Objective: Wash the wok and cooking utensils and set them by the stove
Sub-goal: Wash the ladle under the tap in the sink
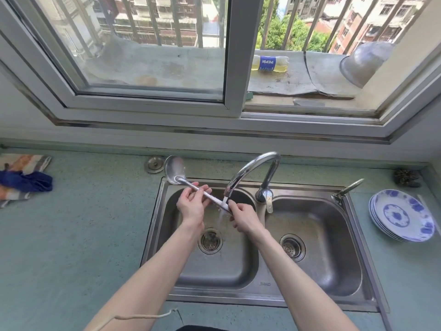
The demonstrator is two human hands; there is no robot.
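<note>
Rinsing is under way: the ladle is held across the left basin, its handle under the tap stream so water runs off. The left hand curls round mid-handle; the right hand pinches the end, bowl toward 10 o'clock.

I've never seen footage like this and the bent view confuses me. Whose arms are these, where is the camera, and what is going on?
It is one wide-angle camera worn on a person's head, looking down at their own bare arms. The left hand and right hand both grip the handle of a metal ladle, held under the running faucet over the left basin of a double sink. On the counter lie a cloth at left and stacked blue-patterned plates at right.
</note>
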